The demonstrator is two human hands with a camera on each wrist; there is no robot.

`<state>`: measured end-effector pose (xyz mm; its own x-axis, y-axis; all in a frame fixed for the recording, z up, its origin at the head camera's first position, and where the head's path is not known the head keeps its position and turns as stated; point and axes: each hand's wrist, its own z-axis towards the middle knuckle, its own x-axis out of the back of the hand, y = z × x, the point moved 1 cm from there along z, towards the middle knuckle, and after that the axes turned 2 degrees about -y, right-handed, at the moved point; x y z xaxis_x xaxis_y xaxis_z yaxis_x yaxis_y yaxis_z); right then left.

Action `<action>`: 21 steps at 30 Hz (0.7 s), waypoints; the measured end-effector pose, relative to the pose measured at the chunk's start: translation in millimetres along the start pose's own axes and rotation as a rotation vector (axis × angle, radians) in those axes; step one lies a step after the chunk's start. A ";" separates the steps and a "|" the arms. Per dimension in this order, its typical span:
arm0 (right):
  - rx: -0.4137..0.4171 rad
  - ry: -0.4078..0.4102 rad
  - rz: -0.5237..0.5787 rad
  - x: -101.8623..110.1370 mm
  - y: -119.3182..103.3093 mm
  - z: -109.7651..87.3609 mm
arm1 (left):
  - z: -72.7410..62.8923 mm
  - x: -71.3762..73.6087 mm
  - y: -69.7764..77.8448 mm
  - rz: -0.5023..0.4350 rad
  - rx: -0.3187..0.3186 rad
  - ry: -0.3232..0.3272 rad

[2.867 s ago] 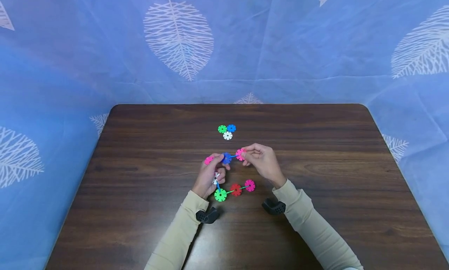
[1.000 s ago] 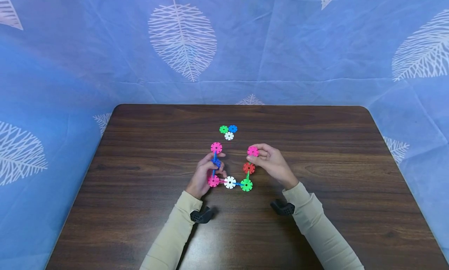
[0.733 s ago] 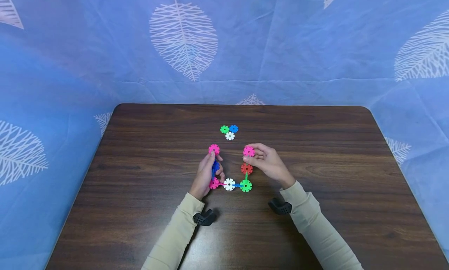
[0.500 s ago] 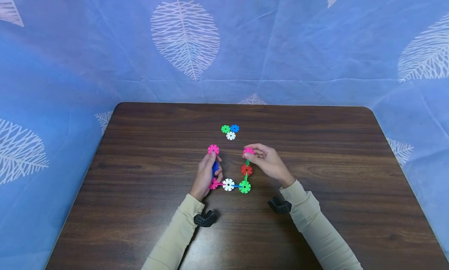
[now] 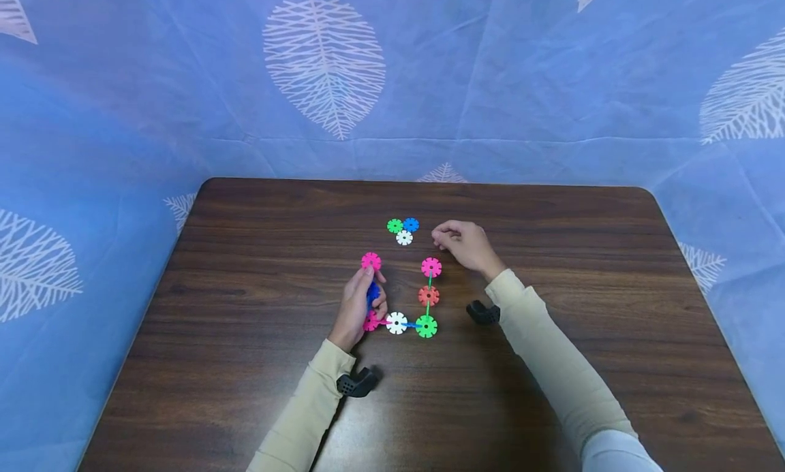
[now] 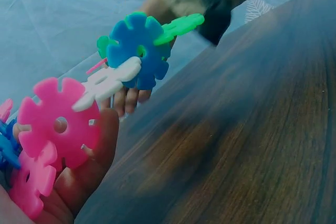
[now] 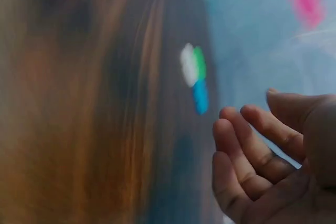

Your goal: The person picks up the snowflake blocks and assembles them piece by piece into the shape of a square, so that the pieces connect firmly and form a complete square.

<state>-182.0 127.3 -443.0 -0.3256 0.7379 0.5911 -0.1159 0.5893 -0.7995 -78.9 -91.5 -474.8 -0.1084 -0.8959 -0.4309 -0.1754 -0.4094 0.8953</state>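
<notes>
My left hand (image 5: 356, 305) grips the left side of a U-shaped chain of notched plastic snowflake discs, thumb just below its top pink disc (image 5: 371, 261). A blue disc (image 5: 373, 292) is partly hidden by that hand. Along the bottom run a white disc (image 5: 396, 323) and a green disc (image 5: 426, 326); up the right side come a red disc (image 5: 428, 295) and a pink disc (image 5: 431, 267). Empty, with fingers loosely bent, my right hand (image 5: 469, 246) is right of three loose discs: green (image 5: 394, 225), blue (image 5: 411, 224) and white (image 5: 404, 238).
Both hands are above a dark wood-grain table (image 5: 582, 288). Blue cloth with white leaf prints (image 5: 325, 70) hangs behind and beside it. A black device (image 5: 358, 382) sits at the left wrist, another (image 5: 483, 312) at the right.
The chain was turned into an upright U between both hands. My right hand has since let go of the right pink disc and moved up towards the loose discs. My left hand keeps its grip.
</notes>
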 end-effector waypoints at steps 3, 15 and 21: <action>-0.007 -0.004 -0.089 0.5 7.3 24.0 | -0.9 2.1 1.9 0.004 0.013 0.007; 0.091 -0.063 -0.256 -12.4 12.9 76.0 | -1.2 7.9 6.0 0.022 0.031 0.024; 0.142 -0.114 -0.334 -15.8 9.9 78.0 | -1.6 8.8 6.9 0.058 0.026 0.049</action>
<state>-251.1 95.8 -468.6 -0.3491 0.4665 0.8127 -0.3602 0.7339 -0.5759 -79.4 -102.4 -472.3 -0.0714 -0.9255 -0.3718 -0.1956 -0.3525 0.9151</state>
